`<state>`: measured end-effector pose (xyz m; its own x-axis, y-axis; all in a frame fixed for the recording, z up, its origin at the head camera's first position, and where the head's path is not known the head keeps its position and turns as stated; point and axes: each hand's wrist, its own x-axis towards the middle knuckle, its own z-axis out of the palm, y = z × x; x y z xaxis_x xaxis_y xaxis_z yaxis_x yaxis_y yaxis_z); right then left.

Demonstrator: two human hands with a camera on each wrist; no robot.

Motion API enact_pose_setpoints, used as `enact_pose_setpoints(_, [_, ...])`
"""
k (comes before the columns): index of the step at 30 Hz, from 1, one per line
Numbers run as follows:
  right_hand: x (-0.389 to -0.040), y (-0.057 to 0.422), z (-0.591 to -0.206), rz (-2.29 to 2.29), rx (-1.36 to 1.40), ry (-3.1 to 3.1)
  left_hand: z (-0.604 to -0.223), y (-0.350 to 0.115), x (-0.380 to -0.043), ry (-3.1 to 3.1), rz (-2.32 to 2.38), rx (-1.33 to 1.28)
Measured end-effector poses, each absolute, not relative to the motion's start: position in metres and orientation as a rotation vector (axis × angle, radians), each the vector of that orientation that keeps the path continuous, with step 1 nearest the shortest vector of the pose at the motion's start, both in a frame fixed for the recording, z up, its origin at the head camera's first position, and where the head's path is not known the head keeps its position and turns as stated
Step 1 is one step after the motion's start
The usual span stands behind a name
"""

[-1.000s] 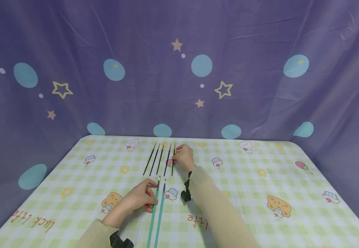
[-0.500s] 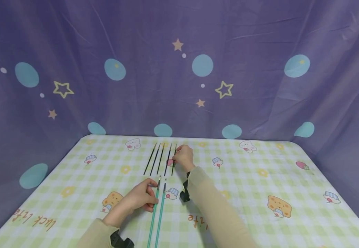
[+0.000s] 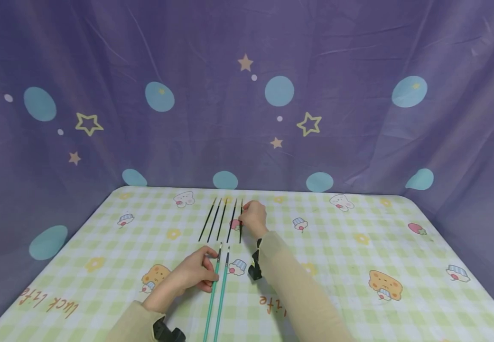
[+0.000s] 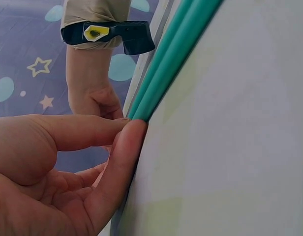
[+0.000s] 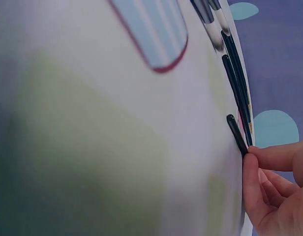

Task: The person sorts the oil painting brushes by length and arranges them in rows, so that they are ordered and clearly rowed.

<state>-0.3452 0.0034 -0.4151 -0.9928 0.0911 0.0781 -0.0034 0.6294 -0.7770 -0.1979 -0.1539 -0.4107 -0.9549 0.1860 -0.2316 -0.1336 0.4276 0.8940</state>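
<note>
In the head view, two paintbrushes with teal handles lie side by side, bristles pointing away. My left hand (image 3: 195, 271) pinches the left teal paintbrush (image 3: 210, 304) between thumb and index finger, below its ferrule. Just right of it lies the other teal paintbrush (image 3: 222, 295). Farther back, thin black paintbrushes (image 3: 208, 219) form a fanned row. At the right end of that row, my right hand (image 3: 254, 218) pinches a black paintbrush (image 3: 240, 235). The right wrist view shows thumb and index fingertips on this black handle (image 5: 236, 133), low over the cloth.
A green-and-white checked tablecloth (image 3: 336, 266) with cartoon prints covers the table. Behind and at both sides hangs a purple curtain (image 3: 195, 142) with stars and blue dots. Each wrist carries a black camera mount (image 3: 255, 266).
The near end of the right black paintbrush has swung slightly right, so it points straighter. My right hand stays on it; my left hand keeps its place at the teal brush.
</note>
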Motion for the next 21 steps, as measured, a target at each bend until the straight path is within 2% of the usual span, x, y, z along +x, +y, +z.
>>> enact_pose_setpoints(21, [-0.337,0.025,-0.411,1.408,0.026,-2.721,-0.408,-0.158,-0.199,2.321,1.542,0.062])
